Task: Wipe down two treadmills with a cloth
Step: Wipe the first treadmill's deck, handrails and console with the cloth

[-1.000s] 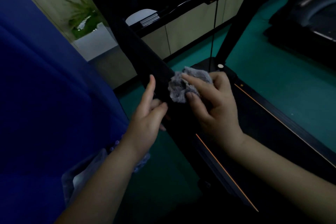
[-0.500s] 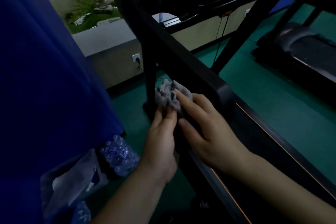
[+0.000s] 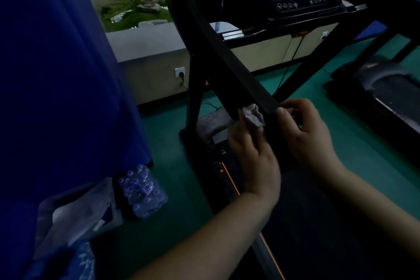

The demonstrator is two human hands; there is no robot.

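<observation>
Two hands meet at the lower end of the black handrail (image 3: 229, 61) of the near treadmill (image 3: 295, 2); the left hand (image 3: 254, 150) pinches the crumpled grey cloth (image 3: 253, 116) at its fingertips, pressing it against the handrail's left side; the right hand (image 3: 306, 129) sits just right of the handrail, fingers curled around the rail's end, touching no cloth; a second treadmill (image 3: 381, 88) stands well right of the handrail; a pack of water bottles (image 3: 142, 191) lies on the green floor (image 3: 172, 143), down-left of the handrail.
</observation>
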